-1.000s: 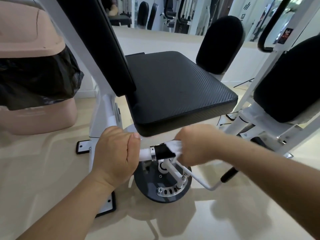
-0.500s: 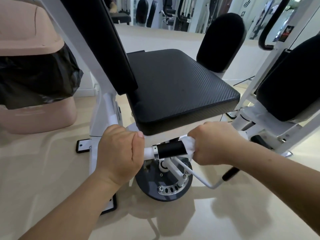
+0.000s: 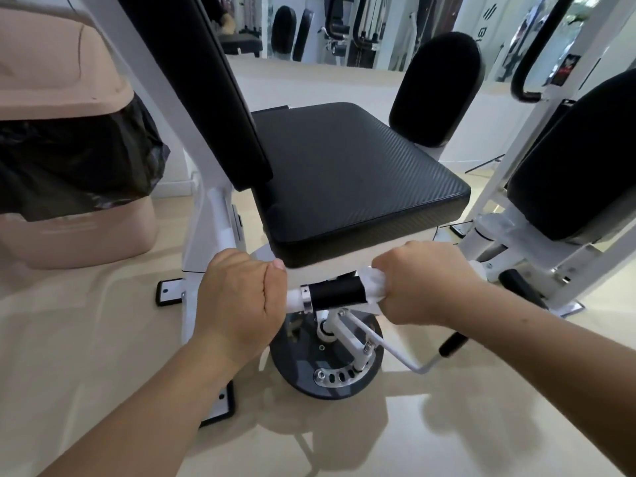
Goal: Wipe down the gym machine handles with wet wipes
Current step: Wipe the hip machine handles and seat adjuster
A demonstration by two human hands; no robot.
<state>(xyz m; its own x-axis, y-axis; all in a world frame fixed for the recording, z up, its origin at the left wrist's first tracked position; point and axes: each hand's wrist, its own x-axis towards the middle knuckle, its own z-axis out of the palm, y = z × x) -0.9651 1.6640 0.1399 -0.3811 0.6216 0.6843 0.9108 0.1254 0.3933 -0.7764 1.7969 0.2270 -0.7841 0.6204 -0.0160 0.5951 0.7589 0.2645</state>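
A short horizontal handle with a black grip [image 3: 335, 293] and a chrome ring sticks out below the front edge of the black seat [image 3: 347, 180]. My left hand [image 3: 241, 297] is closed around the white bar at the handle's left end. My right hand [image 3: 423, 280] is wrapped around the right end of the grip with a white wet wipe [image 3: 373, 282] bunched inside it. Only a fold of the wipe shows at the thumb side. The black grip lies bare between my two hands.
A pink bin with a black liner [image 3: 69, 160] stands at the left. Under the seat sits a round grey base [image 3: 327, 359] with a thin white lever [image 3: 406, 356]. Black pads [image 3: 437, 91] on white frames rise at the right. The floor is beige tile.
My right hand has slid the wipe rightward along the grip, uncovering more black rubber. My left hand has kept its hold on the bar.
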